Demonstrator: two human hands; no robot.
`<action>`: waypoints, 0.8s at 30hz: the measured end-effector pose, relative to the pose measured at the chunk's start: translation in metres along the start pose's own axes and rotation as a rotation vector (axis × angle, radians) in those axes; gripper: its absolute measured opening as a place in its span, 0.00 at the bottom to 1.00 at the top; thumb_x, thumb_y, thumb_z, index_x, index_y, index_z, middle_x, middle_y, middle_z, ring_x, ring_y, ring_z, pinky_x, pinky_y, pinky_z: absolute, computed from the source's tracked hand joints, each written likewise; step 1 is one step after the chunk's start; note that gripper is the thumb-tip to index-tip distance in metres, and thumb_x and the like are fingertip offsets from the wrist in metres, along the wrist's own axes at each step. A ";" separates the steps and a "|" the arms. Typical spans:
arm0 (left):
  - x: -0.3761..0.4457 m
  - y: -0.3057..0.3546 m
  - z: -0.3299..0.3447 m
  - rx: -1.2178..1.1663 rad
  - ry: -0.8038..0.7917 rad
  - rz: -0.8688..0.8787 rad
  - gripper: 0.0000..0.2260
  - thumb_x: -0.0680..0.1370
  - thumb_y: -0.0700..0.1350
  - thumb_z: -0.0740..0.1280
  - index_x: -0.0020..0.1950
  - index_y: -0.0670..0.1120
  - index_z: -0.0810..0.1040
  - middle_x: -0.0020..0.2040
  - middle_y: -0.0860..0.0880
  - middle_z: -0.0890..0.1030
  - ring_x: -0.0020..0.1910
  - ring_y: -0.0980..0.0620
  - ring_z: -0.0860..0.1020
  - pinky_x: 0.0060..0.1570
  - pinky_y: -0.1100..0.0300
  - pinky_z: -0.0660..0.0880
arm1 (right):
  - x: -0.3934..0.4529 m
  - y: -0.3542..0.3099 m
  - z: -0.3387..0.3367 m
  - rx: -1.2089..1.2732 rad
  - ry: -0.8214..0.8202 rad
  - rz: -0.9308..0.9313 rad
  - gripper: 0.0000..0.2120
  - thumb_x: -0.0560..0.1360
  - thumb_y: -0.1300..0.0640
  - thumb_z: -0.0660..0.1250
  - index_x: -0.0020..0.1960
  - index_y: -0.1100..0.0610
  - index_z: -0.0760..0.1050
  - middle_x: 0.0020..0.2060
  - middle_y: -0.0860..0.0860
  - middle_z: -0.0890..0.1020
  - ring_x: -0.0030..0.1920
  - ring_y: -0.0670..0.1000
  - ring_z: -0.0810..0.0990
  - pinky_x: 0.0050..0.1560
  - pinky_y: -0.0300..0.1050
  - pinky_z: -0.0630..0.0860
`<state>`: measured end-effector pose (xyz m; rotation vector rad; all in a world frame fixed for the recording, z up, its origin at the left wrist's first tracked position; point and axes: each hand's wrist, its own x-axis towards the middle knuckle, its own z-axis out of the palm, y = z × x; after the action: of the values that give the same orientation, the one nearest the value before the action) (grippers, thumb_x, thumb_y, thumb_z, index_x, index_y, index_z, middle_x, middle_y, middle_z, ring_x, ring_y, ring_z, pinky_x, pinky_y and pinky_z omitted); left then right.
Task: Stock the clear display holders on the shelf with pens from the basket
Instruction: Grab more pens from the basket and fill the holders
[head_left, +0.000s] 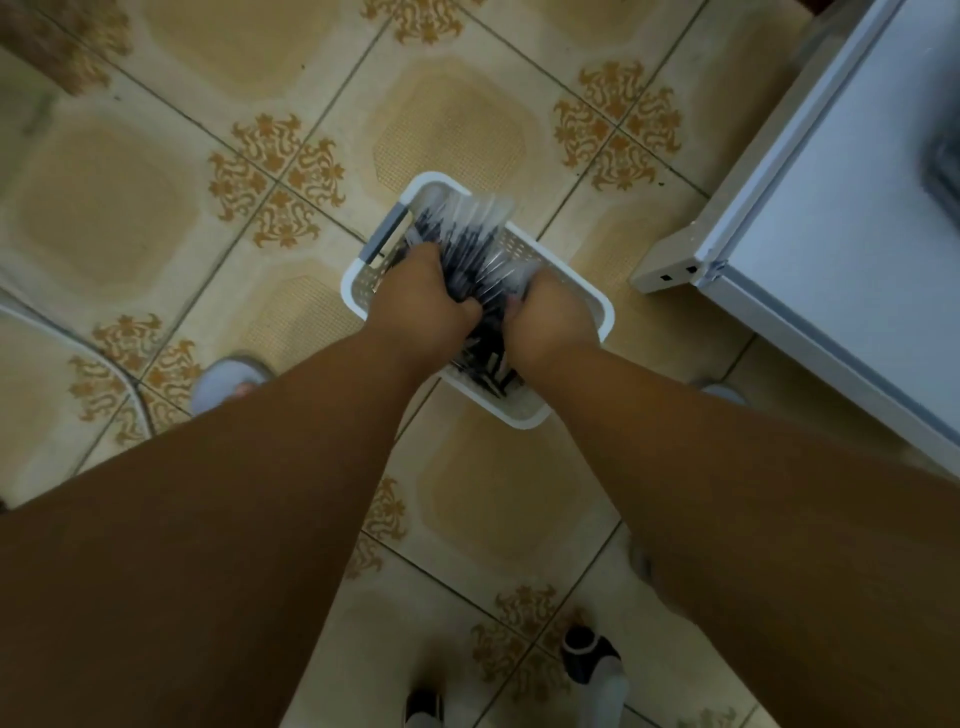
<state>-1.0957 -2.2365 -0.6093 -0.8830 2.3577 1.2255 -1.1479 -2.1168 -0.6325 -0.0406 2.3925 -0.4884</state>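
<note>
Pens (470, 249) in basket (524, 413), on floor (447, 124).

Both forearms (322, 467) are bare from wrist to the frame's edge, with no sleeves, watch, bracelet or ring showing on the left hand (423, 299) or the right hand (550, 317). At the bottom, two dark shoes (587, 657) with pale grey-white parts peek out, blurred; the left one (423, 709) shows only partly. Nothing else worn can be made out.
</note>
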 end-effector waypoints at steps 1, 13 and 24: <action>-0.009 0.005 -0.004 -0.010 -0.006 -0.007 0.19 0.76 0.43 0.70 0.65 0.42 0.72 0.57 0.44 0.80 0.53 0.47 0.77 0.48 0.57 0.72 | -0.013 0.001 -0.009 0.039 0.041 -0.052 0.08 0.82 0.55 0.57 0.57 0.58 0.69 0.42 0.51 0.74 0.42 0.52 0.74 0.39 0.43 0.67; -0.228 0.164 -0.086 -0.211 0.118 0.193 0.08 0.75 0.44 0.68 0.53 0.47 0.74 0.42 0.46 0.80 0.41 0.44 0.80 0.38 0.54 0.76 | -0.259 -0.017 -0.214 0.246 0.399 -0.404 0.05 0.80 0.54 0.62 0.53 0.54 0.70 0.43 0.52 0.79 0.41 0.53 0.78 0.42 0.47 0.73; -0.426 0.320 -0.057 -0.395 0.015 0.664 0.12 0.76 0.40 0.71 0.57 0.50 0.75 0.45 0.50 0.82 0.41 0.54 0.81 0.35 0.61 0.79 | -0.475 0.087 -0.333 0.348 0.916 -0.456 0.08 0.80 0.49 0.63 0.49 0.53 0.73 0.37 0.44 0.76 0.39 0.48 0.76 0.36 0.42 0.68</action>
<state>-0.9897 -1.9869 -0.1475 -0.1791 2.5527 1.9841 -0.9883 -1.8492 -0.1354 -0.2578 3.1375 -1.3705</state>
